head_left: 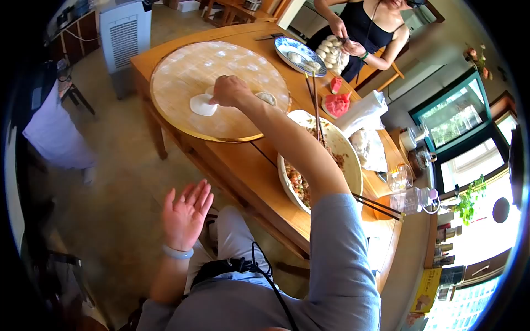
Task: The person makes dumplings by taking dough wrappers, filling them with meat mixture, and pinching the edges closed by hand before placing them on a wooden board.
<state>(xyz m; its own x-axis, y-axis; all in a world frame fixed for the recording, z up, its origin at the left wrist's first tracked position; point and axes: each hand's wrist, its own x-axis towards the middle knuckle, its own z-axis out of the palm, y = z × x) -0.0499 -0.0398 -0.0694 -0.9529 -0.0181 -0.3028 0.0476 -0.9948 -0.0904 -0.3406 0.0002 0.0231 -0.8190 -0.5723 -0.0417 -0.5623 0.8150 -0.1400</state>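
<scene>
Fingers of the right hand (230, 91) are curled at a dough wrapper (202, 106) on the floured board (179, 74), whether grasping cannot be told, while the left hand (186, 216) is released; light edge-pinching is advised against stretching.

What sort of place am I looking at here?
Probably a home kitchen or dining area: a wooden table holds a floured board with dough wrappers and a bowl of filling.
</scene>
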